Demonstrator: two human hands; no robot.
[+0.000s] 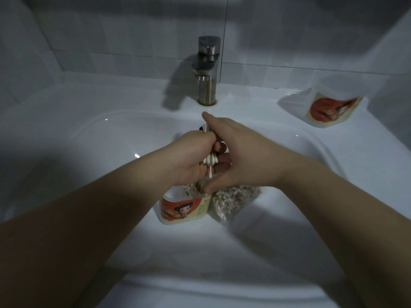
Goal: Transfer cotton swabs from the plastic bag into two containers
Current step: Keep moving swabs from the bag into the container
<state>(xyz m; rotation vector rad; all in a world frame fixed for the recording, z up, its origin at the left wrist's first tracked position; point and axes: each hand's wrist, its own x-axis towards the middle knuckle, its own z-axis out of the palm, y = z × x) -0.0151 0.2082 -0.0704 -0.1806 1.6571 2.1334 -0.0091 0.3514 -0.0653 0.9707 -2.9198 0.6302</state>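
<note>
Head view: left fingers curled round cotton swabs; right fingers straight, touching them

Two containers, one bag, one faucet

The sink is finished in glossy white ceramic, the faucet in brushed metal. Clear plastic is used for the near container, far container and bag.

Shafts of the swabs are concealed within the left hand; only the tips show. The right hand covers the mouth of the near container at 6 o'clock and the top of the bag. Label print is illegible. Contents of the far container at 2 o'clock are indeterminate. Both forearms are cut off at the lower edge.
</note>
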